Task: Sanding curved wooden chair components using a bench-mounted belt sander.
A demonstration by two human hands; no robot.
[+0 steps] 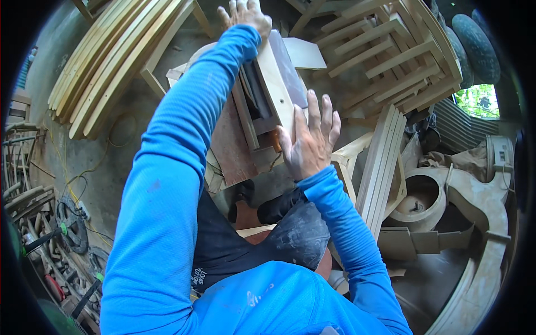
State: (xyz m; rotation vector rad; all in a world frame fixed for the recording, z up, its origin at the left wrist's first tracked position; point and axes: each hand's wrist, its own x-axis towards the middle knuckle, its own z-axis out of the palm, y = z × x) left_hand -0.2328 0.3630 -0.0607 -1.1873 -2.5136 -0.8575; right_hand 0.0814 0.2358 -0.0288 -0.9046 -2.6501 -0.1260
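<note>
A pale wooden board (272, 86) with a small dark hole lies lengthwise in front of me, with a smooth grey sheet (288, 70) along its right side. At its far end rests my left hand (244, 18), its fingers stretched away from me. My right hand (311, 137) is spread flat beside the near end, thumb and fingers apart; whether it presses on the board I cannot tell. Left of the board is a narrow dark gap with tools, one with an orange-brown handle (276, 140). Below it sits a worn brown plank (230, 151).
Curved wooden slats (111, 61) are stacked at the far left, and slatted wooden frames (396, 56) at the far right. Long pale strips (381, 156) stand near my right arm. Beyond are a dusty curved machine (474, 195) and, left, cables (70, 223) among wood scraps.
</note>
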